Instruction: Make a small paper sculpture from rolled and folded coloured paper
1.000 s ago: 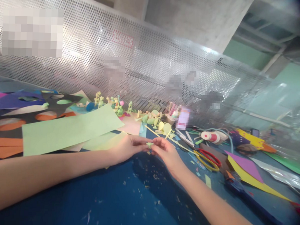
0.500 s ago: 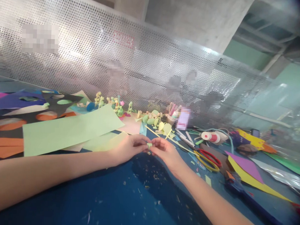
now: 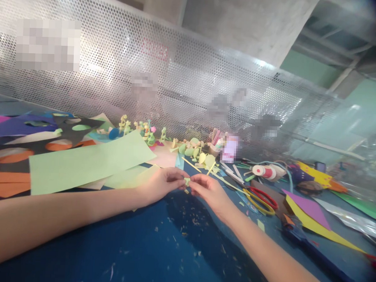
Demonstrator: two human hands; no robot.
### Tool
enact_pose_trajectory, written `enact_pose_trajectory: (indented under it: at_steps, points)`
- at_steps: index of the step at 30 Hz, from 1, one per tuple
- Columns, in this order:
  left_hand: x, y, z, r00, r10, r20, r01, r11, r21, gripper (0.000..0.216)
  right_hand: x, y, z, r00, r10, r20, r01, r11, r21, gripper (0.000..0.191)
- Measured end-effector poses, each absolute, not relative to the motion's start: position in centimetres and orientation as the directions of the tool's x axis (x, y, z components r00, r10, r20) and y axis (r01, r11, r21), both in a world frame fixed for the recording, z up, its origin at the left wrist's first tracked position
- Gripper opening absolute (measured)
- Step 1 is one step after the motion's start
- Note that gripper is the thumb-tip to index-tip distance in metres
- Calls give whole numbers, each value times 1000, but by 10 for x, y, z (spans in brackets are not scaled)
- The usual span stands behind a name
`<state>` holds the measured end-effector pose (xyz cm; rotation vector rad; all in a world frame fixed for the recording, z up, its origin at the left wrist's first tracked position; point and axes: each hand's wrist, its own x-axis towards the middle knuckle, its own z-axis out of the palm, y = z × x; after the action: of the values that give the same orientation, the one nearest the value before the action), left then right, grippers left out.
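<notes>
My left hand [image 3: 163,183] and my right hand [image 3: 208,190] meet fingertip to fingertip over a blue table [image 3: 159,251]. Both pinch a tiny pale green paper piece [image 3: 187,181] between thumbs and forefingers. The piece is small and partly hidden by the fingers. Both forearms lie low over the tabletop, which is strewn with paper scraps.
A light green sheet [image 3: 85,162] lies left of my hands over orange and black paper. Small paper figures [image 3: 145,131] stand by a perforated metal screen [image 3: 177,87]. Red and yellow scissors [image 3: 260,199], a tape roll [image 3: 264,171], purple and yellow paper [image 3: 311,215] lie right.
</notes>
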<state>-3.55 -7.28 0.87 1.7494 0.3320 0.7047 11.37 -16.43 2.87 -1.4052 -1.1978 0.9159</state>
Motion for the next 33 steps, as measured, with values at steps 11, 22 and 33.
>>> enact_pose_trajectory:
  at_steps: [11,22,33]
  points:
    - [-35,-74,9,797,522,303,-166,-294,941,21,117,-165,27,199,976,90,287,30,-958,23]
    - [-34,-72,7,774,579,255,-142,-234,962,24,113,-165,28,209,975,73,223,25,-974,20]
    - [-35,-77,10,792,552,259,-144,-243,959,21,114,-164,28,205,976,74,280,13,-960,17]
